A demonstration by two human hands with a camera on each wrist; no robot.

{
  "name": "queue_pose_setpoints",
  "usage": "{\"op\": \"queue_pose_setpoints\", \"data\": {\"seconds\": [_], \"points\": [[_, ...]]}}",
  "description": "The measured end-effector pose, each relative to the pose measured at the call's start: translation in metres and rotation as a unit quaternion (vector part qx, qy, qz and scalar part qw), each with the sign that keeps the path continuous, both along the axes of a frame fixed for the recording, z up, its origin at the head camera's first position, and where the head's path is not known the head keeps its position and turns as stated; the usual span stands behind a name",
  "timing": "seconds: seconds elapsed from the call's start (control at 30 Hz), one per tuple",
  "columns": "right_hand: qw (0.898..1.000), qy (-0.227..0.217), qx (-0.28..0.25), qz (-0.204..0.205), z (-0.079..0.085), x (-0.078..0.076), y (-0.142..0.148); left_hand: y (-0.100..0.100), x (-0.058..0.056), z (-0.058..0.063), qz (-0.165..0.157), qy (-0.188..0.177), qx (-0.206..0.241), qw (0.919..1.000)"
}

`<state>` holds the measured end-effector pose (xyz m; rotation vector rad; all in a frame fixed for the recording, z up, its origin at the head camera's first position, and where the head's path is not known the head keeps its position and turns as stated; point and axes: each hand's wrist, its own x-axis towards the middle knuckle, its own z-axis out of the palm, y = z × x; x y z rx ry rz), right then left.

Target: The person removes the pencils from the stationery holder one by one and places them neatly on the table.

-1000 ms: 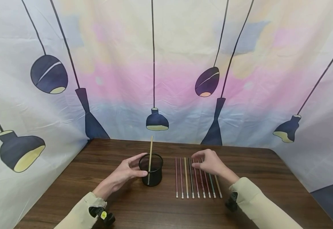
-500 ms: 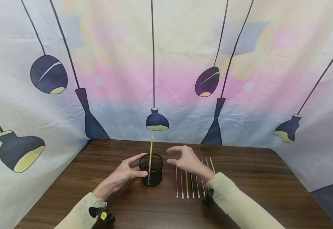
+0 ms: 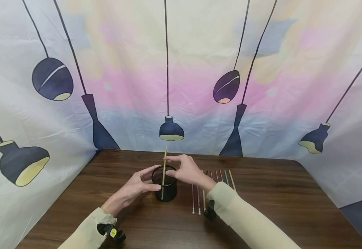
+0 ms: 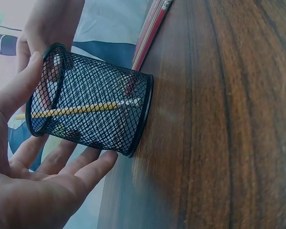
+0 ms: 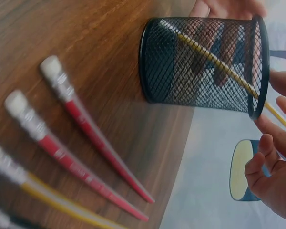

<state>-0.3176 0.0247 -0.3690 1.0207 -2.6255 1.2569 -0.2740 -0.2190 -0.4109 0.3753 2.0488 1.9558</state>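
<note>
A black mesh pencil cup (image 3: 170, 193) stands upright on the table. My left hand (image 3: 134, 186) holds it from the left, thumb at the rim and fingers along the far side. One yellow pencil (image 4: 81, 109) leans inside the cup, eraser end down. Beside the pencil's upper part is my right hand (image 3: 187, 171), thumb and forefinger apart on either side of the rim area. Whether a fingertip touches the pencil I cannot tell. To the right lies a row of pencils (image 3: 199, 197), partly hidden by my right forearm; red pencils (image 5: 102, 138) show white erasers.
The dark wooden table (image 3: 131, 224) runs back to a hanging cloth (image 3: 131, 103) printed with lamps. A teal pencil (image 3: 226, 177) and a yellowish pencil (image 3: 231, 178) lie at the row's right end.
My right hand has moved left, from over the row of pencils to the cup and the pencil in it. The left hand and the cup have stayed in place.
</note>
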Motion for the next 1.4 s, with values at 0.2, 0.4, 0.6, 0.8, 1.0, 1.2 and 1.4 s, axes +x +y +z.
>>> {"op": "queue_pose_setpoints", "data": {"seconds": [0.2, 0.4, 0.6, 0.8, 1.0, 1.2, 1.4], "points": [[1.0, -0.012, 0.017, -0.008, -0.002, -0.003, -0.011, -0.001, 0.0, 0.0, 0.0, -0.002, 0.001, 1.0], [1.0, -0.005, 0.014, -0.011, -0.003, -0.005, -0.015, -0.001, 0.0, -0.001, 0.002, 0.0, -0.001, 1.0], [1.0, 0.028, 0.01, -0.011, 0.002, -0.004, -0.013, -0.001, 0.0, -0.002, 0.001, 0.002, -0.003, 1.0], [0.998, 0.053, 0.014, -0.013, 0.004, -0.002, -0.012, -0.001, 0.0, -0.001, 0.004, 0.001, -0.008, 1.0], [0.998, 0.052, 0.013, -0.018, -0.003, -0.001, -0.017, -0.001, 0.001, -0.001, 0.011, 0.0, -0.008, 0.9999], [0.999, 0.038, 0.015, -0.024, -0.011, 0.001, -0.022, 0.0, 0.001, -0.001, 0.013, -0.002, -0.006, 0.9999], [0.998, 0.037, -0.016, -0.057, -0.015, -0.001, -0.028, 0.0, 0.001, -0.001, 0.01, 0.002, 0.0, 0.9999]]}}
